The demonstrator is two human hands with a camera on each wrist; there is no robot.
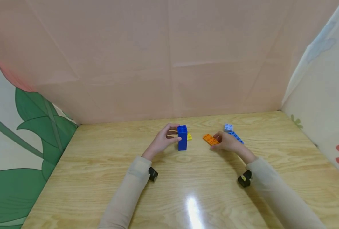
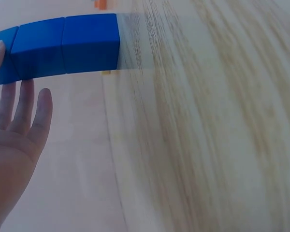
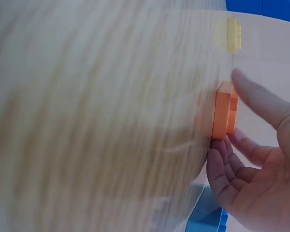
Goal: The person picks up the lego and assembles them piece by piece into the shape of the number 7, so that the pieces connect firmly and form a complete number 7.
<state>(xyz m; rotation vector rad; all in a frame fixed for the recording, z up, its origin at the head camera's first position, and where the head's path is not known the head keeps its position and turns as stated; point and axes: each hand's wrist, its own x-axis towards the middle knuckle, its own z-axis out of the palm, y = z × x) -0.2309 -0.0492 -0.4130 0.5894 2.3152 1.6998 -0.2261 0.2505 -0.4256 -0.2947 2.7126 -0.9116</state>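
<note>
My left hand [image 1: 163,140] holds an upright tower of dark blue bricks [image 1: 182,140], thumb on the near side and fingers behind. In the left wrist view the stacked blue bricks [image 2: 89,43] lie across the top left, with seams between them, and the tower's base meets the tabletop. My right hand [image 1: 227,142] grips a flat orange brick [image 1: 209,139] at its right end. From the right wrist view, the thumb reaches one side of the orange brick [image 3: 224,113] and curled fingertips [image 3: 217,154] meet the other.
A small yellow brick [image 1: 189,136] lies behind the tower, partly hidden by it. Beyond my right hand are a light blue brick [image 1: 228,127] and a longer blue brick [image 1: 236,137], partly covered by the hand. A pinkish cloth [image 1: 169,79] hangs along the wooden table's [image 1: 100,178] back edge.
</note>
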